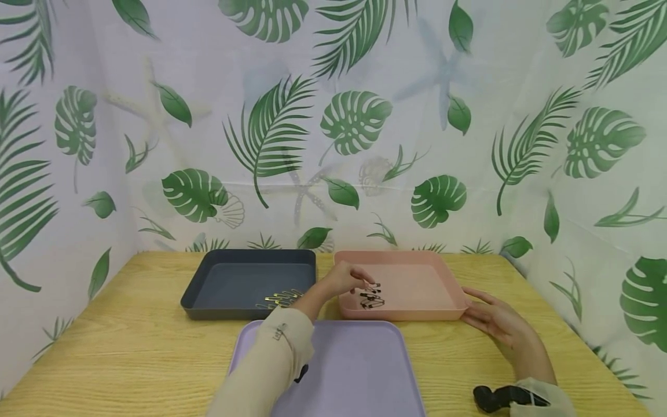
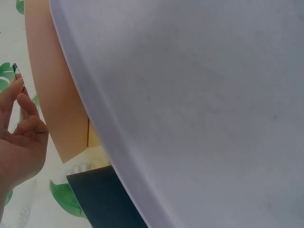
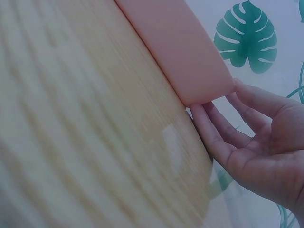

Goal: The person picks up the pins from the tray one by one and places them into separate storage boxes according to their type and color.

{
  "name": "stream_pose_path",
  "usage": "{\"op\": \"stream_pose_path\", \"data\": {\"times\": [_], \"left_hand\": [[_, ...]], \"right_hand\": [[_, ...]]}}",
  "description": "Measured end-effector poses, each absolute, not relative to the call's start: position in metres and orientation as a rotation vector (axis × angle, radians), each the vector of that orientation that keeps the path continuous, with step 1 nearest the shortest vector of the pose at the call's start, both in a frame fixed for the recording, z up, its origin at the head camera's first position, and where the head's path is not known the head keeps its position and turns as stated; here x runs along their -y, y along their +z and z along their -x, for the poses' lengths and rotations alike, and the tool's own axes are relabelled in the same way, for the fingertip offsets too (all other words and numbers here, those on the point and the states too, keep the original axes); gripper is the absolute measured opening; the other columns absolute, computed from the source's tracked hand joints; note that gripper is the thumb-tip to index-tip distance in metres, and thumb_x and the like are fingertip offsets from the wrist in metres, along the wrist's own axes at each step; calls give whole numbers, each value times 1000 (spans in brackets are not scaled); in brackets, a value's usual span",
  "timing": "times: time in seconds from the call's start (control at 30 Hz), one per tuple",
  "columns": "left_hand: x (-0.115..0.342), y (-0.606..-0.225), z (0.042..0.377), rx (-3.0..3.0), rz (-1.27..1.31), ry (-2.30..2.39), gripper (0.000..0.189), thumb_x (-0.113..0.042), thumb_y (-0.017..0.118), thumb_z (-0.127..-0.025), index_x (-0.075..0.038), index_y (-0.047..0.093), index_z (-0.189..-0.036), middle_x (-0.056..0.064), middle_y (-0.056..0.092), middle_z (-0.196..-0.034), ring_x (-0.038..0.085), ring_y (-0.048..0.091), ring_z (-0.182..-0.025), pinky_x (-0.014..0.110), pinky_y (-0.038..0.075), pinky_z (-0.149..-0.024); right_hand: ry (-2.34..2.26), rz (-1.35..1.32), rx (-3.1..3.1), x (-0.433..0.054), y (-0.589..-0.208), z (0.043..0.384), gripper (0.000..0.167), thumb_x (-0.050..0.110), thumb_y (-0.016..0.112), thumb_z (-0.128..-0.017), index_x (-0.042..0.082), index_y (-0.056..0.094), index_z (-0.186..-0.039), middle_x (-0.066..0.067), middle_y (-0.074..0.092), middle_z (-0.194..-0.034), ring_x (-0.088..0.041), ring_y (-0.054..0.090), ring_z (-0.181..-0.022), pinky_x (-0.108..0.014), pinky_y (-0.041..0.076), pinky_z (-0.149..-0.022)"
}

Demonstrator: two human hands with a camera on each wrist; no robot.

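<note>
My left hand [image 1: 345, 279] is over the left side of the pink tray [image 1: 417, 314]. Thumb and fingers pinch a black safety pin [image 2: 17, 72], plain in the left wrist view. Beneath that hand, several black safety pins [image 1: 372, 300] lie in a small pile in the pink tray. My right hand [image 1: 495, 317] holds the pink tray's front right corner. In the right wrist view its thumb is at the upper edge and its fingertips [image 3: 197, 110] at the base. Several gold pins [image 1: 281, 298] lie in the dark blue tray [image 1: 195, 298], partly hidden by my left forearm.
A lilac tray [image 1: 365, 370] lies in front of the two others, with my left sleeve across it. A small black object [image 1: 301, 373] shows beside the sleeve. The wooden table [image 1: 130, 359] is backed by a leaf-printed cloth [image 1: 292, 116].
</note>
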State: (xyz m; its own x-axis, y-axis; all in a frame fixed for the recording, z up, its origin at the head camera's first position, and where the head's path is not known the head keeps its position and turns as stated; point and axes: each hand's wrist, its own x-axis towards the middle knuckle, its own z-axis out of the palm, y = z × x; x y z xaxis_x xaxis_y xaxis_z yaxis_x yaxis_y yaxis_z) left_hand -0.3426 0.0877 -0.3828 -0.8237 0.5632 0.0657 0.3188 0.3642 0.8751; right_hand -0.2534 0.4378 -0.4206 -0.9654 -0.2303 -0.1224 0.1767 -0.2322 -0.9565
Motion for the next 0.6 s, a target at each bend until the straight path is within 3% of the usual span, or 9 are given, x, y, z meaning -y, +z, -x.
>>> {"op": "stream_pose_path", "data": {"times": [0.27,0.6], "left_hand": [[-90,-379,340,-2361,-784,1485,15,5,59,-85,5,70,-96,16,67,-92,31,61,-87,42,51,-68],[-96,-381,341,-2387,-777,1481,14,5,60,-85,5,70,-94,14,68,-89,35,61,-88,37,51,-64]], "right_hand": [[-2286,57,-1746,-438,-422,255,35,3,45,-96,16,48,-129,-5,59,-112,-20,57,-104,-37,41,-92],[-2280,40,-1786,-437,-421,254,45,4,45,-97,9,36,-140,-5,59,-113,-20,58,-103,-37,42,-91]]}}
